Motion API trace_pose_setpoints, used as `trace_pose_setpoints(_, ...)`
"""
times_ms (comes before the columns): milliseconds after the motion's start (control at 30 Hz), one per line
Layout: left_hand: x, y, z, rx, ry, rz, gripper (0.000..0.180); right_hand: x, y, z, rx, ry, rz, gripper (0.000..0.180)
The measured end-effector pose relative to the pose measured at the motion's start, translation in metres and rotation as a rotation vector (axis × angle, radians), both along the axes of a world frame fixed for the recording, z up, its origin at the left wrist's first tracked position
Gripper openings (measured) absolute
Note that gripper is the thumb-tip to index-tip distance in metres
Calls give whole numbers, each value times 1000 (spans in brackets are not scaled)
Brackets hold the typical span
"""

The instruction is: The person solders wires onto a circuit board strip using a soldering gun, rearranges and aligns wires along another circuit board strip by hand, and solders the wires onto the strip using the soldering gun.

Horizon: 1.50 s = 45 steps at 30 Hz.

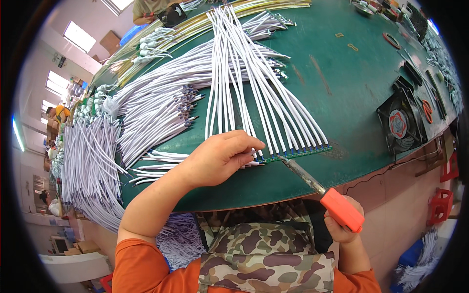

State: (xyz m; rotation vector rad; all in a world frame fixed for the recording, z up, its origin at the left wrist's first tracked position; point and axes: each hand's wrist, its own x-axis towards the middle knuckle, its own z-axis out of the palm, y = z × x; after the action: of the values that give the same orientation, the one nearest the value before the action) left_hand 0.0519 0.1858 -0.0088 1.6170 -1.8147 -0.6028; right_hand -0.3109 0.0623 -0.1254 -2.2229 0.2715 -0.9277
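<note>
My right hand (345,219) grips the red handle of a soldering iron (312,183). The iron's tip touches or hovers just over a narrow green circuit board strip (308,152) near the table's front edge. A row of white cables (273,112) fans down to the strip, their blue and dark wire ends lying along it. Left of the tip, my left hand (222,157) is closed in a pinch at the end of one white cable (252,132). That hand hides the strip's left part and several cable ends.
Bundles of white cables (156,117) cover the left side of the green table (342,107), some draping over its edge. At the right stand a black fan (401,122) and orange-handled scissors (427,111). Another person (145,10) is across the table. Red stools (441,205) stand on the floor.
</note>
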Motion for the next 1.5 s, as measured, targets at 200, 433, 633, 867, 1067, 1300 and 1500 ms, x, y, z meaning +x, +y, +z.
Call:
trace_pose_setpoints(200,-8,1,-6,144,99,151,30,12,7,14,60,-24,-125,12)
trace_pose_setpoints(433,-23,-3,-27,-288,-320,22,26,10,8,10,90,-38,-137,13)
trace_pose_setpoints(633,-25,-4,-34,-245,-382,45,26,10,9,10,88,-23,-137,17)
trace_pose_setpoints(867,-27,-4,-35,-227,-372,51,27,10,9,3,83,-38,-141,17)
trace_pose_setpoints(1067,-28,-4,-35,-250,-401,40,27,8,6,2,31,-1,-72,27)
trace_pose_setpoints(1300,-30,-4,-37,-282,-454,25,29,6,5,-7,8,37,-8,49)
trace_pose_setpoints(1500,-29,-4,-37,-272,-471,15,29,6,5,-6,58,67,10,50)
